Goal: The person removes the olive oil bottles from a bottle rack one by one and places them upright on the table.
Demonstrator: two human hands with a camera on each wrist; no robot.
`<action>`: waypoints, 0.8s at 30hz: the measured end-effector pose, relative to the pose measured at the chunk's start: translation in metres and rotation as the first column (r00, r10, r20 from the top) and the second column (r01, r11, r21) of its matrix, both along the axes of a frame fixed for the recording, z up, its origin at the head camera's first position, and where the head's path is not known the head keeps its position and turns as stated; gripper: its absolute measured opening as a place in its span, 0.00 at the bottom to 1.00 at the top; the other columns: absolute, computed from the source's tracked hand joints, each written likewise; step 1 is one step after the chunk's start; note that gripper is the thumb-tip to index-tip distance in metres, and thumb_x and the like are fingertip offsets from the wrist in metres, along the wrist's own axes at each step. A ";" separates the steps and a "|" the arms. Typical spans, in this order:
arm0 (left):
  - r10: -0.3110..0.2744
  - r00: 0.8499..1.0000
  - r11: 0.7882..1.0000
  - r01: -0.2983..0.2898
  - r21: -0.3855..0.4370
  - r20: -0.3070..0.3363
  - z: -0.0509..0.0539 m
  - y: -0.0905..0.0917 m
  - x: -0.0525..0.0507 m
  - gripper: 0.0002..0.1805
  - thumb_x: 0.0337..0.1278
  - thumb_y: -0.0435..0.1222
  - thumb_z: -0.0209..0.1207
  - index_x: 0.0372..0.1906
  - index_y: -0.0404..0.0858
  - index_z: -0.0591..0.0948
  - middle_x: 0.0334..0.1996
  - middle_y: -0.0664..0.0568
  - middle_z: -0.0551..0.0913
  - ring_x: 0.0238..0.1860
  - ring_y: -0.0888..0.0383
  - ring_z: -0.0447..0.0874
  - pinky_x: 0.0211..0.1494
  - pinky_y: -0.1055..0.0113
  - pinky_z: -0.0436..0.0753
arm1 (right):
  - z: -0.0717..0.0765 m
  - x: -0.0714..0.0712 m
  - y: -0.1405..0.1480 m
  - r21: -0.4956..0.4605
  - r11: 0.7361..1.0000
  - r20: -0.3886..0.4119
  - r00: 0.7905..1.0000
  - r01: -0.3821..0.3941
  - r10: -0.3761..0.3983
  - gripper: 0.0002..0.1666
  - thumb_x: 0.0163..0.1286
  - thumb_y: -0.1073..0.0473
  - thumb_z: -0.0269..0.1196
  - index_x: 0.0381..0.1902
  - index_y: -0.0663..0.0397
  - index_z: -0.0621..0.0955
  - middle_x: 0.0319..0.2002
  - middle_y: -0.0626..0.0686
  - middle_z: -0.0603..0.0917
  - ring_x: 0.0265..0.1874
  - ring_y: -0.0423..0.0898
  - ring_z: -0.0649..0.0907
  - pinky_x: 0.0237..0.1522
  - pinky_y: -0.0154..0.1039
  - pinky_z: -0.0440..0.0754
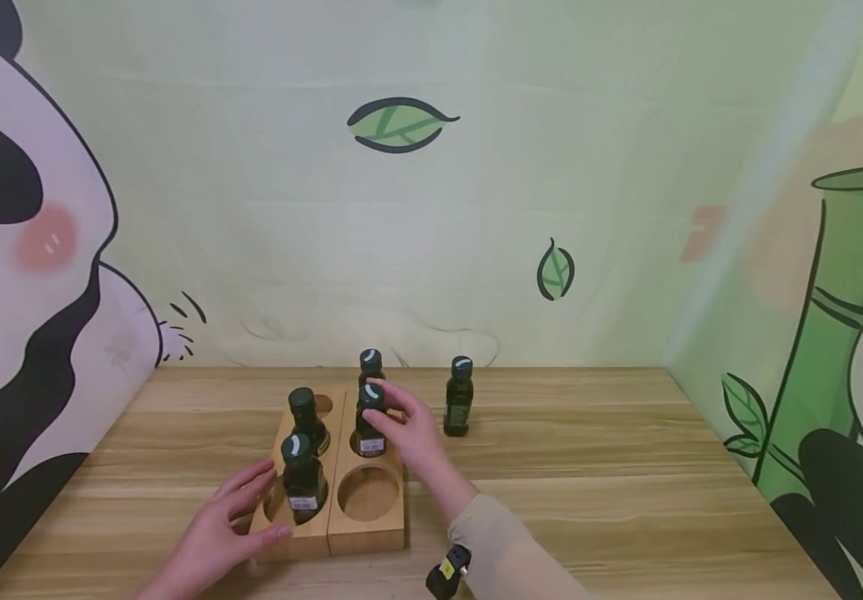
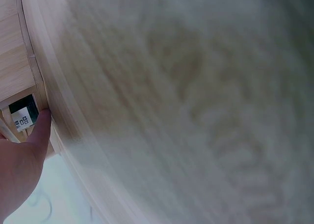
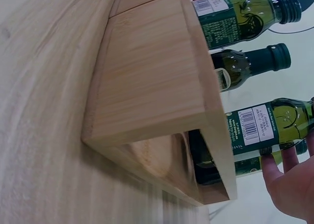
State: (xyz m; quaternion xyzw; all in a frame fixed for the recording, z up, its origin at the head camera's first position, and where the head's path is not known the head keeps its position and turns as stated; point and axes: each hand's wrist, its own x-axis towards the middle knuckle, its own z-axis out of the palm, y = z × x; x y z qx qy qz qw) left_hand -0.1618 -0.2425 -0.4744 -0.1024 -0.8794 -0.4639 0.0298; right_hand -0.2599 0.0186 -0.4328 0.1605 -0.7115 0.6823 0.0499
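Note:
My right hand (image 1: 409, 429) pinches a green glass bottle (image 1: 371, 429) with a dark cap near its neck. This bottle is upright at the middle hole of the right-hand wooden holder (image 1: 366, 535); whether it sits fully down cannot be told. My left hand (image 1: 225, 521) rests against the front left corner of the left-hand wooden holder (image 1: 292, 546), fingers along the side and thumb at the front. Two similar bottles, a front one (image 1: 304, 483) and a middle one (image 1: 304, 412), stand in that holder. Behind my right hand, another bottle (image 1: 371, 360) is partly hidden.
One more bottle (image 1: 459, 400) stands on the wooden table (image 1: 589, 475), right of the holders. The right holder's front hole (image 1: 368, 493) and the left holder's rear hole (image 1: 322, 405) hold no bottle. A printed backdrop (image 1: 476, 208) rises behind the table.

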 end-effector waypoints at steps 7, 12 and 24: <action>-0.004 1.000 1.000 0.004 0.012 -0.003 0.000 0.000 0.000 0.44 0.47 0.44 0.76 0.67 0.28 0.71 0.70 0.41 0.64 0.60 0.34 0.74 0.48 0.52 0.85 | 0.009 0.002 0.004 0.005 1.000 -0.002 1.000 0.024 -0.024 0.26 0.65 0.62 0.69 0.62 0.47 0.81 0.51 0.55 0.83 0.53 0.50 0.79 0.59 0.46 0.78; -0.004 1.000 1.000 0.004 0.010 -0.010 -0.002 -0.001 0.000 0.45 0.47 0.45 0.76 0.68 0.28 0.71 0.70 0.41 0.64 0.60 0.33 0.74 0.48 0.51 0.85 | 0.018 0.004 0.008 -0.014 1.000 -0.041 0.999 0.024 -0.024 0.26 0.66 0.62 0.69 0.62 0.51 0.81 0.52 0.57 0.83 0.54 0.51 0.79 0.59 0.46 0.79; 0.006 1.000 1.000 -0.006 -0.002 -0.005 -0.002 -0.001 -0.001 0.44 0.46 0.45 0.76 0.67 0.29 0.72 0.69 0.41 0.64 0.58 0.33 0.76 0.48 0.52 0.85 | 0.028 0.003 0.021 -0.065 0.997 -0.088 0.995 0.048 -0.054 0.25 0.67 0.65 0.67 0.62 0.58 0.79 0.56 0.59 0.81 0.55 0.54 0.79 0.58 0.48 0.79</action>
